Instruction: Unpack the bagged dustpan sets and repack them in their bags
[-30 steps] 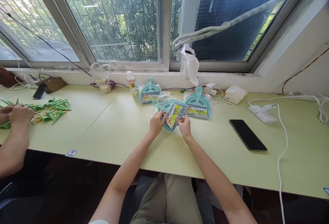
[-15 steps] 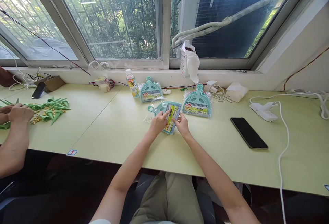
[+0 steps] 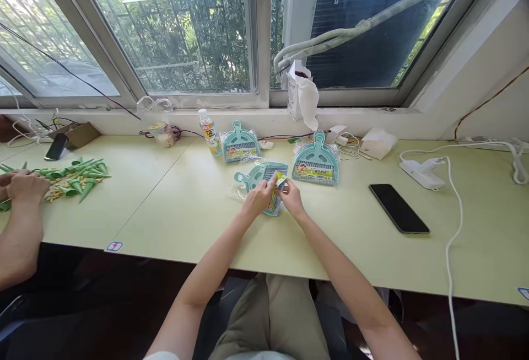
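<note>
Hands [image 3: 257, 199] at yellow label [image 3: 272, 202] | dustpan [image 3: 253, 176] partly covered | grip unclear

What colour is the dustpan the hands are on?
Teal, best seen in the head view.

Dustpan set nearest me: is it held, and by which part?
Left hand and right hand hold the dustpan set at its yellow label, not its handle.

Your fingers hide part of the yellow label [image 3: 273, 201]; its print's too small to read. Phone cable [image 3: 449, 272] cut off at bottom.
</note>
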Available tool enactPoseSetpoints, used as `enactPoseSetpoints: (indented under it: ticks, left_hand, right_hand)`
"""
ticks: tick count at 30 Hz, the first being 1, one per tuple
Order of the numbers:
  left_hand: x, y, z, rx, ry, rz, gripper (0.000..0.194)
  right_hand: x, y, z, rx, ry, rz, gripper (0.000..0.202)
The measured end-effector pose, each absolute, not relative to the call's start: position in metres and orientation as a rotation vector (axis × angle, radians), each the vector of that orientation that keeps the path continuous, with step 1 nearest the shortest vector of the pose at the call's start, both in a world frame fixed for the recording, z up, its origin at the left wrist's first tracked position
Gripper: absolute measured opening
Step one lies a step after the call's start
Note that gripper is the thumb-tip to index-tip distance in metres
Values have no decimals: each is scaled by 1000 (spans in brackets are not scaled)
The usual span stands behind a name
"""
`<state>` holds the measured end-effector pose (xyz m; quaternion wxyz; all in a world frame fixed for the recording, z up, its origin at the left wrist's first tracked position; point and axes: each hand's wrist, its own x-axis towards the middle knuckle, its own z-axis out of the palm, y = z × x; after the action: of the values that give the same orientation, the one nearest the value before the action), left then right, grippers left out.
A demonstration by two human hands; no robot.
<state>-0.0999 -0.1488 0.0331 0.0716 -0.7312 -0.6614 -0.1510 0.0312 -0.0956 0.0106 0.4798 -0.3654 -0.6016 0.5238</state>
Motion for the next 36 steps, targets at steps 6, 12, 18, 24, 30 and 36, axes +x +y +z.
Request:
enactPoseSetpoints:
  ticks: [6,12,18,24,30,36]
  left_hand:
    - [-101,-148,32,-2053,-2018,-451,53]
    - [-100,-148,31,-2054,-2021,-388,52]
    - [-100,-145,29,-1993,-2095,-424,52]
    - [-96,-147,28,-2115,-2022,-479,53]
    - [-92,-147,30,-1991,-2114,-390,56]
    - [-97,-147,29,-1972,-2097,-420,56]
  right_hand:
    - [32,-93,11,-885,-1432,1334,37]
    - [32,-95,10,-877,-1431,1381,41]
    - [31,-94,9,-883,-1445,1365,41]
    - [31,-94,9,-897,-1454,1360,37]
    - [31,-96,12,-894,-1461,1365,34]
    - [31,-95,10,-928,-1436,1389,35]
